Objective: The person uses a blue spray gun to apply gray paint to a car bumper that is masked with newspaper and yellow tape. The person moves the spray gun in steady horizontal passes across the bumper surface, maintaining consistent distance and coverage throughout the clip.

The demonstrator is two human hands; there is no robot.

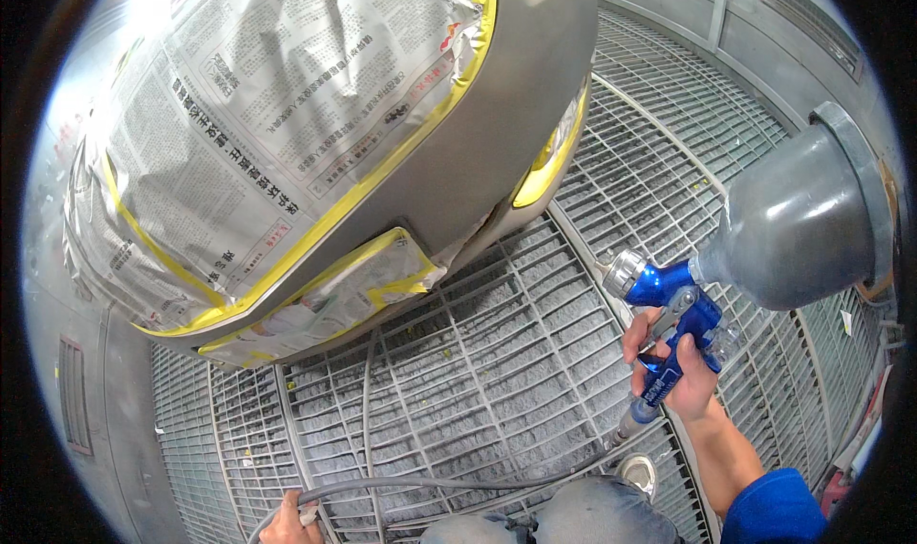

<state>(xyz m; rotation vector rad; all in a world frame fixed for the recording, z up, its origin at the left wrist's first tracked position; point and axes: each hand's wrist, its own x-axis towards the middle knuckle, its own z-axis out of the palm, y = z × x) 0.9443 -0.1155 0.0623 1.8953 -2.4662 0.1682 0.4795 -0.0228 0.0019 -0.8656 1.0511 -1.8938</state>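
My right hand [694,380] is wrapped round the handle of a blue spray gun [659,284], fingers at its trigger. A large grey paint cup [798,224] sits on the gun, and the silver nozzle points left toward the car bumper [521,76]. From the gun's base a grey air hose [430,484] runs left across my knees. At the lower left edge my left hand [289,525] is closed round that hose, partly cut off by the frame. Newspaper [287,95] edged with yellow masking tape [358,195] covers much of the car. The gun is apart from the bumper.
Metal floor grating [458,382] lies under everything, with grey filter material below it. Grey walls with a vent [812,21] stand at the far right, another vent [74,396] at the left. My jeans-covered knees [597,513] and a shoe [638,474] show at the bottom.
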